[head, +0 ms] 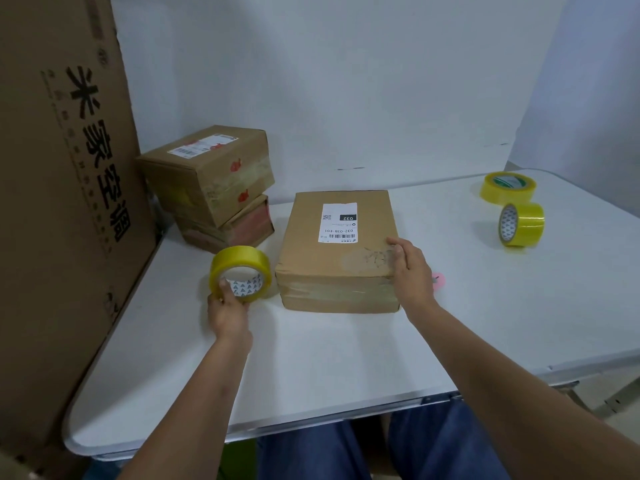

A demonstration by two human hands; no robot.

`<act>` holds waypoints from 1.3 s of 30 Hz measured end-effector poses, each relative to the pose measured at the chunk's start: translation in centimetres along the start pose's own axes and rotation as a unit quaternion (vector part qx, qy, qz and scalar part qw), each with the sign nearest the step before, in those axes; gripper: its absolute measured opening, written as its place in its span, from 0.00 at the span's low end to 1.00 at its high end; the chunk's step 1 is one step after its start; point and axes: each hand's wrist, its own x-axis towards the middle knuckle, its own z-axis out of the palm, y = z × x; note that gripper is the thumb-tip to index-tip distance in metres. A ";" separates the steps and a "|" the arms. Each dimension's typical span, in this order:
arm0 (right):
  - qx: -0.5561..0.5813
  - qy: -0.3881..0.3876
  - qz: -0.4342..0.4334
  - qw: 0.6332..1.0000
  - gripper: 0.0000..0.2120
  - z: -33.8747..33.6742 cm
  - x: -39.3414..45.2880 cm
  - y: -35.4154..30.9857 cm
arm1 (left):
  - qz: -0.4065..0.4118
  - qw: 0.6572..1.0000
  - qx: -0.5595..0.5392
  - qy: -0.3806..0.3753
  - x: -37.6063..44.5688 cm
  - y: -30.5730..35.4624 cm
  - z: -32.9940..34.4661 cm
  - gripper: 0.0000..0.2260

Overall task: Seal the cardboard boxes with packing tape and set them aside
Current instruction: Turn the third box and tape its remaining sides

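Observation:
A flat brown cardboard box (337, 251) with a white shipping label lies in the middle of the white table (346, 358). My right hand (410, 271) rests on its near right corner, thumb on top and fingers down the side over clear tape. My left hand (227, 311) grips a yellow roll of packing tape (240, 271) by its rim, just left of the box, thumb through the core. Two other brown boxes (211, 174) are stacked at the back left.
A tall printed carton (65, 202) stands along the table's left edge. Two more yellow tape rolls, one flat (507, 187) and one on its edge (521, 224), sit at the back right. A small pink object (438, 280) peeks out behind my right hand.

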 end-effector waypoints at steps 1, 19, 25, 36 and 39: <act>0.003 0.000 0.003 1.000 0.16 0.0 -0.1 -0.1 | 0.015 1.000 -0.005 -0.003 -0.1 0.1 -0.1 0.19; 0.148 -0.300 0.225 0.915 0.26 -4.8 1.9 -7.8 | 0.323 0.789 0.163 -0.497 -12.4 11.0 7.4 0.16; 0.254 -0.382 0.245 0.854 0.19 -6.2 0.6 -7.8 | 0.346 0.711 0.216 -0.573 -14.3 8.7 8.6 0.19; 0.240 -0.426 0.252 0.835 0.19 -6.7 -0.7 -6.5 | 0.124 0.773 0.165 -0.600 -14.3 8.5 8.0 0.16; 0.195 -0.394 0.268 0.857 0.18 -6.6 -1.2 -5.9 | 0.174 0.796 0.180 -0.551 -13.2 8.0 8.2 0.13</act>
